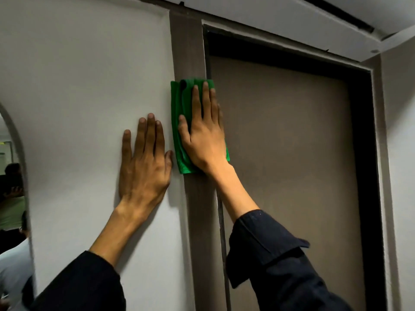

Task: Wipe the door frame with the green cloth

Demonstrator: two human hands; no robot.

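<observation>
A folded green cloth [179, 122] lies flat against the left upright of the brown door frame [188, 48], a little below its top corner. My right hand [205, 135] presses flat on the cloth, fingers pointing up and slightly spread. My left hand [143, 158] rests flat on the white wall [85, 75] just left of the frame, fingers together, holding nothing. Both arms wear dark sleeves.
A brown door [287, 153] fills the frame, shut, with a dark gap along its top and right side. A white ceiling ledge [292, 10] runs above. At the far left an arched opening [11, 187] shows other people beyond.
</observation>
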